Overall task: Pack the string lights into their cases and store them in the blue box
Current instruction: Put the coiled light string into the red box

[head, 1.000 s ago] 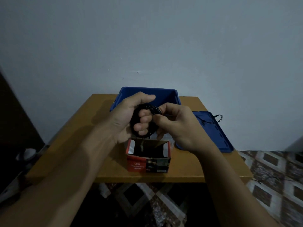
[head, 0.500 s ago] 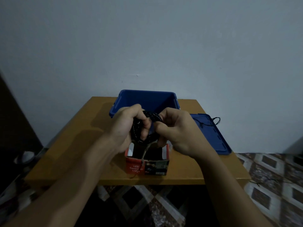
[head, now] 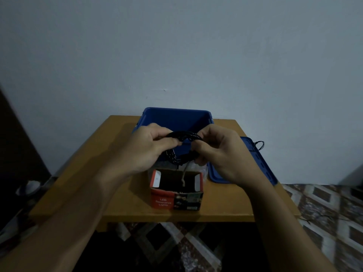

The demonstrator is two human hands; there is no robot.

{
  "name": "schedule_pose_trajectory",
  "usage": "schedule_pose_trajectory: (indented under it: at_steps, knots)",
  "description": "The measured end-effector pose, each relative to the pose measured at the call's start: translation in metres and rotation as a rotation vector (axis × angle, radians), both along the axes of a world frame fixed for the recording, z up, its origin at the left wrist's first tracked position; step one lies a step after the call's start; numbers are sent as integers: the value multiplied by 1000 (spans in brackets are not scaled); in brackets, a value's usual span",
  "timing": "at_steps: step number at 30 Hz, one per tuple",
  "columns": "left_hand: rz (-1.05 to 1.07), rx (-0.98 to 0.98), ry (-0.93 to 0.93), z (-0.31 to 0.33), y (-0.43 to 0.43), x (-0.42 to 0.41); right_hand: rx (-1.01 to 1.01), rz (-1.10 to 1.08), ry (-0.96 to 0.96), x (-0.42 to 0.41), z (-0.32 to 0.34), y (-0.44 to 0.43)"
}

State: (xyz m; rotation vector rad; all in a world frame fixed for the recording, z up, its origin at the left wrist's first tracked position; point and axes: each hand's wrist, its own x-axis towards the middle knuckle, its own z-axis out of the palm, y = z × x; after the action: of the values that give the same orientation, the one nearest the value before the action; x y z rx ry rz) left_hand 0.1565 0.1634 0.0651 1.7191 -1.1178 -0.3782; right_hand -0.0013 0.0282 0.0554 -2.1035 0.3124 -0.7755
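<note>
Two hands hold one coiled bundle of black string lights (head: pixel 184 134): the left hand (head: pixel 149 149) grips its left side with curled fingers, and the right hand (head: pixel 220 152) pinches its right side. Just below them stands one open red cardboard case (head: pixel 167 201). Beyond them sits one blue plastic box (head: pixel 176 111). One flat blue lid (head: pixel 255 154) lies right of the right hand, all on one brown wooden table (head: pixel 78 173).
</note>
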Motion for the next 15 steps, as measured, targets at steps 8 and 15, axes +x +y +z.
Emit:
schedule_pose_trajectory:
  at_steps: [8,15]
  knots:
    - [47,-10,-248,-10,7,5,-14,-67,-21,6,-12,4]
    - [115,79,-290,-42,15,5,-100,-80,117,7,-40,7]
